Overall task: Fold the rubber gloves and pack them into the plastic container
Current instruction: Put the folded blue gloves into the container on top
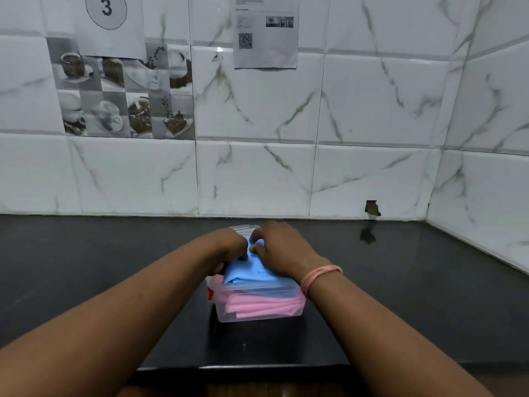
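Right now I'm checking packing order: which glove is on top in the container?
The blue glove, under both hands, lies on top; the pink glove sits folded beneath it, seen through the clear container wall.

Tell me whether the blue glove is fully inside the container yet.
Not fully. The blue glove bulges above the container rim, on top of the pink glove, with the left hand and right hand on it.

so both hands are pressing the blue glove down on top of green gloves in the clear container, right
Not quite: in the head view the folded gloves under the blue glove in the clear container are pink, not green. Both the left hand and right hand are on the blue glove.
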### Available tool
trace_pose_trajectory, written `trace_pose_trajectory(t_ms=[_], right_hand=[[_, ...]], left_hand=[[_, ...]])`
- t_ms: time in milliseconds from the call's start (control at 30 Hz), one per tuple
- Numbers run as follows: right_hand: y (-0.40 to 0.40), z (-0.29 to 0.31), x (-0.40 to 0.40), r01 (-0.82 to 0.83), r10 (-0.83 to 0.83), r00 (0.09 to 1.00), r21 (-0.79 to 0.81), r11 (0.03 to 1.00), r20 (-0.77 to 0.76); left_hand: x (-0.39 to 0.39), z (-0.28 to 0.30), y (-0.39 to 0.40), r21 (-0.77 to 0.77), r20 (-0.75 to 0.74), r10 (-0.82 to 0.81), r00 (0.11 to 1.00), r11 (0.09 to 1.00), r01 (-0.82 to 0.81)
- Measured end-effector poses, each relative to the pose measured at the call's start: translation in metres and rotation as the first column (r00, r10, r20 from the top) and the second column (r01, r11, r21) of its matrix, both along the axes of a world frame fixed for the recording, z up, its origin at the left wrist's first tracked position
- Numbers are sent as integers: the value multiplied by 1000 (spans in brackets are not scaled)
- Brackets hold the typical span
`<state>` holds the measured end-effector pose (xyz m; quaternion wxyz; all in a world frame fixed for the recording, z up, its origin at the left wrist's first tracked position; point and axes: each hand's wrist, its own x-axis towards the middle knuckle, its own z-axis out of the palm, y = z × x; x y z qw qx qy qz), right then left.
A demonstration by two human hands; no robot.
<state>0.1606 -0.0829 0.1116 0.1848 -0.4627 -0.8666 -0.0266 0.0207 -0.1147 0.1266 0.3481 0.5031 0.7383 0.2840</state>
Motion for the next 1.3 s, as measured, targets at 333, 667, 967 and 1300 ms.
trace_pose_trajectory(t_ms=[333,667,967,1300], right_hand=[[-7,-19,-6,-25,20,994,42,999,109],[-10,-18,-10,16,-19,1000,-194,981,-16],[-14,4,-3,-55,84,990,-248,967,109],[-16,10,3,149,-131,931,-26,989,340]], left_hand=[[27,15,-26,-156,-893,-230,387,964,215],[2,14,-14,-451,-790,-536,298,837,310],[10,13,-19,-510,-795,-555,245,830,224],[0,24,-25,-534,-720,-606,340,795,288]])
